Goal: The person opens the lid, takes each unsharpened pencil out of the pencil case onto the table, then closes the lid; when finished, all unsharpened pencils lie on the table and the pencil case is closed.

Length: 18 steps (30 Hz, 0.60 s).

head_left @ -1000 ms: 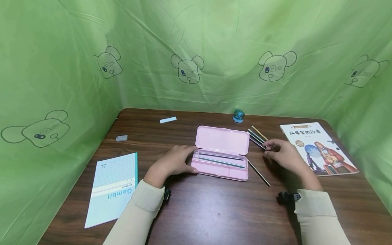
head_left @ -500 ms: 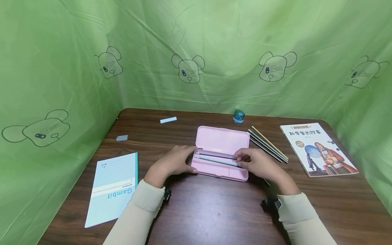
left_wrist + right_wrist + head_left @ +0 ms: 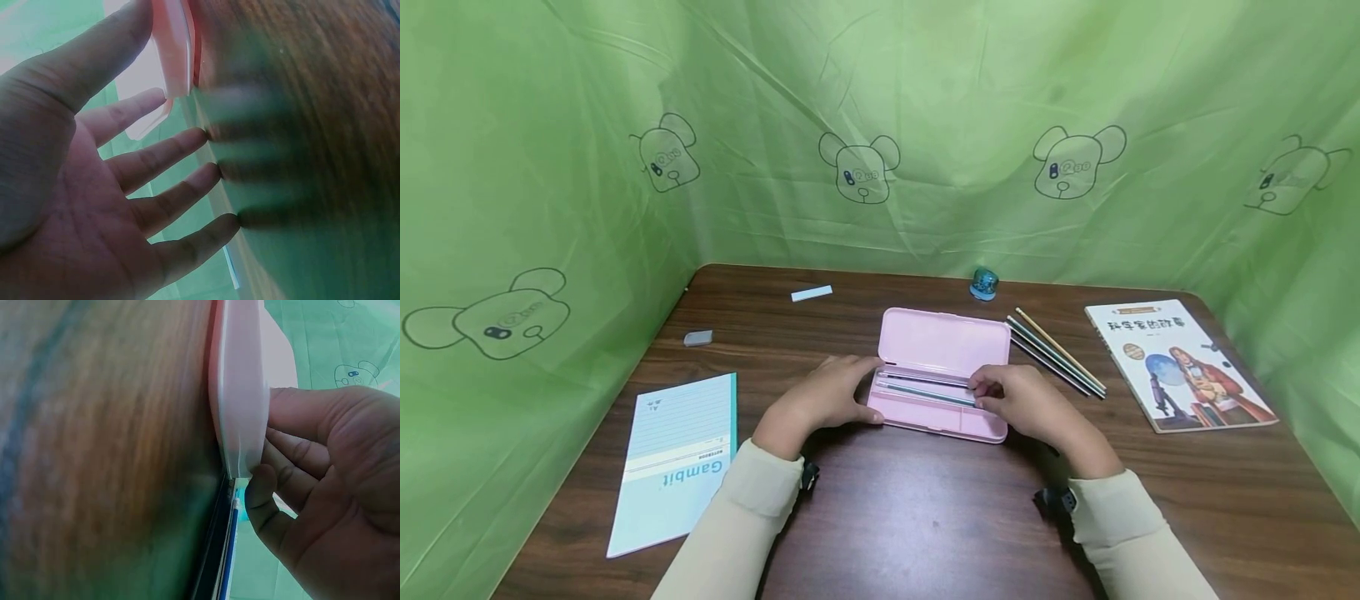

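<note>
A pink pencil case lies with its lid raised in the middle of the table. Inside are a dark pencil and a green pencil. My left hand steadies the case's left end with thumb and forefinger; the left wrist view shows its other fingers extended. Over the right end, my right hand reaches in with bent fingers at the pencils' ends. The case wall hides those fingertips in the right wrist view, so whether they pinch a pencil is unclear. Another pencil lies mostly hidden beneath this hand.
Several pencils lie right of the case, near a picture book. A notebook is at left. Toward the back are an eraser, a pale strip and a blue sharpener. Green cloth surrounds the table.
My right hand has gone left from the loose pencils on the table into the pencil case, then shifted slightly further left. The left hand and the case have stayed put.
</note>
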Tool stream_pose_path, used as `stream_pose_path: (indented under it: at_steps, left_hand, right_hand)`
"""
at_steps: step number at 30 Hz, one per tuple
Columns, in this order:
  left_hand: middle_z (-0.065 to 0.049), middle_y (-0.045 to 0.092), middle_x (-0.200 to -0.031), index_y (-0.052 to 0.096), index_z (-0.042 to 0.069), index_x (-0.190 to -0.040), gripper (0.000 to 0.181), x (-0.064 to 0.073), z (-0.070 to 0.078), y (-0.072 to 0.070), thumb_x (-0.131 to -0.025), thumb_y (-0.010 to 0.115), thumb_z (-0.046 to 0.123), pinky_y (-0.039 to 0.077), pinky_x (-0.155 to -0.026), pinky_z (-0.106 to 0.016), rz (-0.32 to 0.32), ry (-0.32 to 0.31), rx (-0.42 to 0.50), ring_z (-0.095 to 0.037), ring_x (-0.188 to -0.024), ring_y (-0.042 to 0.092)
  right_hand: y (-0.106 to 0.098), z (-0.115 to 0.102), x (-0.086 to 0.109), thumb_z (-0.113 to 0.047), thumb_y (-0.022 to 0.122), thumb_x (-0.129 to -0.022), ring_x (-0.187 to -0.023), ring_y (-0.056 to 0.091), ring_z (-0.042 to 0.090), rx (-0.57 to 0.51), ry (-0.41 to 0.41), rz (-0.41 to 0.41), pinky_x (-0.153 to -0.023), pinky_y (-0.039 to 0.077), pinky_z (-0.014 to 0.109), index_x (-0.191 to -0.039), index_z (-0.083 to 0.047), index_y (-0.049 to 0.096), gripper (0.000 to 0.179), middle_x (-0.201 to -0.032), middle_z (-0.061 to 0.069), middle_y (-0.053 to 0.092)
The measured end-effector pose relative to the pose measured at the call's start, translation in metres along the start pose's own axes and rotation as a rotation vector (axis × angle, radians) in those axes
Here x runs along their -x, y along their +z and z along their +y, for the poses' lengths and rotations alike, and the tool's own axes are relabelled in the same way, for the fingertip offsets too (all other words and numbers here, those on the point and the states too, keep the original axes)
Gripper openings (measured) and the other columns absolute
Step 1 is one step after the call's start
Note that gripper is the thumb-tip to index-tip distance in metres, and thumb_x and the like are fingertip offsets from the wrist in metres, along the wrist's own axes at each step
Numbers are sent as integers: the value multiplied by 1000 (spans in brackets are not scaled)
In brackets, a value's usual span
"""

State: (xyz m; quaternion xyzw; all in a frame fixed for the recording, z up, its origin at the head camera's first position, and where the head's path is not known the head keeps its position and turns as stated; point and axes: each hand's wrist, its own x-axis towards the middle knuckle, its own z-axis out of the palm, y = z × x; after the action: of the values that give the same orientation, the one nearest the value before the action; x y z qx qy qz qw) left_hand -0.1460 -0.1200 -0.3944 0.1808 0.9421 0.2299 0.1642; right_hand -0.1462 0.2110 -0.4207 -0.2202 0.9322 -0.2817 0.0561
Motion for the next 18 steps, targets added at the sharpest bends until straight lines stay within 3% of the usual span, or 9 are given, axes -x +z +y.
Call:
stream_pose_path:
  at_steps: [18]
  left_hand:
    - [-15,60,-165,55,13,-163,85,-1,-2,2,-92,95,37,28,-139,-57,5,29,-17,-38,-159,50]
  right_hand:
    - [0,0,1,3,83,-95,-94,79,15,44,-39,15,-87,68,41,-109,-8,81,17,-98,-1,83]
